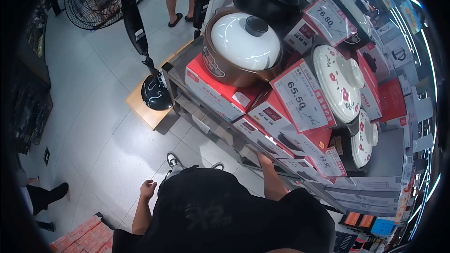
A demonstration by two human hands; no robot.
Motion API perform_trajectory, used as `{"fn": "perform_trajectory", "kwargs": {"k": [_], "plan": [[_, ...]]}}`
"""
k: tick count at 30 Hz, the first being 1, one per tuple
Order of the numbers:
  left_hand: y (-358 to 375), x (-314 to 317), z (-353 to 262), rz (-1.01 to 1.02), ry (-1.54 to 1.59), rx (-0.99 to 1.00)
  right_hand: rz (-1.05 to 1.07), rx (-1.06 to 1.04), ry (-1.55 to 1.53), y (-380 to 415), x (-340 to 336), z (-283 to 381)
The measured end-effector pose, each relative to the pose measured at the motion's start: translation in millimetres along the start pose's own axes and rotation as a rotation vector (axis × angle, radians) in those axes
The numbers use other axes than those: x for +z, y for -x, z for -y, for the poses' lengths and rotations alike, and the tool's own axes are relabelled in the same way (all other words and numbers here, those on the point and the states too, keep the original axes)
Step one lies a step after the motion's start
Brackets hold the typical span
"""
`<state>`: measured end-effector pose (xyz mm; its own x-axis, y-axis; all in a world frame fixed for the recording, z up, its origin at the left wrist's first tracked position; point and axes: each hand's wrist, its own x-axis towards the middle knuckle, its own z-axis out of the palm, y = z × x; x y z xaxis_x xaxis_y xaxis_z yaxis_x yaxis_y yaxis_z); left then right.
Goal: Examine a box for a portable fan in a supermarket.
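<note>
My left hand (148,189) hangs low over the floor beside my body, its fingers loosely curled and slightly apart, with nothing visible in it. My right hand (264,159) reaches to the side of the display shelf (213,129), just below the red and white boxes. Its fingers are hidden at the shelf edge, so any grip is out of sight. Above it, a box (265,138) carries more boxes. A brown pot (229,72) with a white lid (239,37) stands on a red box (213,89). Lids with red flowers (335,82) lie to the right.
Price signs (302,96) lean against the boxes. A black pot (262,4) sits farther back. A standing fan (136,28) has its base on a wooden platform (143,110). Other people's legs (171,4) show near the fans and at the left edge (49,197).
</note>
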<state>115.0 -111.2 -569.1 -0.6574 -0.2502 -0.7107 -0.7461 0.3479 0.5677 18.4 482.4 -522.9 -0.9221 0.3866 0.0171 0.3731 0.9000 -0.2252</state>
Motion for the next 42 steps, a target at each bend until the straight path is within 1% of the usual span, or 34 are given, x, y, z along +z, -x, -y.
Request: {"fn": "perform_trajectory", "kwargs": {"k": [1, 3, 4, 5, 7, 11, 13, 16, 18, 19, 22, 24, 25, 27, 28, 29, 30, 31, 32, 33, 34, 35, 36, 37, 39, 40, 42], "plan": [[-4, 4, -4, 0.013, -0.049, 0.042, 0.015, 0.005, -0.043, 0, 4, -15], [-9, 8, -16, 0.022, -0.091, 0.088, 0.287, 0.237, -0.088, 3, -32, -1], [-12, 7, -25, 0.025, -0.097, 0.117, 0.229, 0.246, -0.041, 6, -1, -28], [-14, 7, -33, 0.026, -0.104, 0.145, 0.224, 0.24, -0.041, 10, -3, -27], [-16, 7, -41, 0.016, -0.085, 0.15, 0.345, 0.156, 0.146, 18, -12, -23], [-24, 5, -44, 0.012, -0.123, 0.179, 0.297, 0.11, 0.161, 21, -6, -27], [-22, 4, -42, 0.009, -0.116, 0.125, 0.288, 0.154, 0.159, 24, -6, -28], [-22, 7, -24, 0.016, -0.125, 0.084, 0.28, 0.115, 0.172, 23, -11, -32], [-19, 10, -18, 0.03, -0.114, 0.063, 0.409, 0.148, 0.021, 13, -15, -36], [-16, 11, -15, 0.042, -0.121, 0.027, 0.408, 0.15, 0.018, 13, -15, -37], [-14, 15, -9, 0.063, -0.119, 0.008, 0.412, 0.205, 0.0, 11, -2, -44], [-13, 18, -9, 0.048, -0.111, 0.021, 0.527, 0.223, -0.011, 13, 6, -51], [-14, 21, -9, 0.044, -0.11, 0.021, 0.526, 0.219, -0.012, 10, 10, -54], [-8, 25, -21, 0.026, -0.161, 0.081, 0.559, 0.156, 0.082, 5, 13, -54], [-2, 28, -28, 0.009, -0.143, 0.076, 0.577, 0.125, 0.133, 4, 12, -57], [6, 31, -35, -0.003, -0.139, 0.103, 0.317, -0.179, 0.238, 6, 70, -103], [13, 35, -41, -0.013, -0.126, 0.117, -0.089, -0.469, 0.478, 9, 128, -148], [19, 41, -48, -0.027, -0.109, 0.133, -0.507, -0.601, 0.677, 11, 181, -189], [22, 49, -48, -0.034, -0.094, 0.125, 0.074, -0.341, 0.399, 13, 112, -150], [27, 57, -45, -0.048, -0.057, 0.144, 0.229, -0.249, 0.31, 14, 78, -128], [33, 65, -43, -0.063, -0.02, 0.163, 0.318, -0.189, 0.25, 15, 45, -103], [40, 72, -43, -0.068, -0.009, 0.153, 0.358, -0.168, 0.241, 23, 18, -78], [48, 78, -44, -0.052, 0.079, 0.113, 0.457, -0.013, 0.114, 14, -1, -60], [56, 81, -44, -0.036, 0.166, 0.076, 0.461, -0.02, 0.119, 19, -5, -55], [61, 84, -35, -0.039, 0.178, 0.075, 0.357, -0.13, 0.014, 32, -12, -47], [60, 84, -32, -0.034, 0.165, 0.066, 0.353, -0.131, 0.014, 35, -16, -42], [55, 79, -29, -0.023, 0.136, 0.055, 0.165, -0.318, 0.014, 40, -32, -19]]}}
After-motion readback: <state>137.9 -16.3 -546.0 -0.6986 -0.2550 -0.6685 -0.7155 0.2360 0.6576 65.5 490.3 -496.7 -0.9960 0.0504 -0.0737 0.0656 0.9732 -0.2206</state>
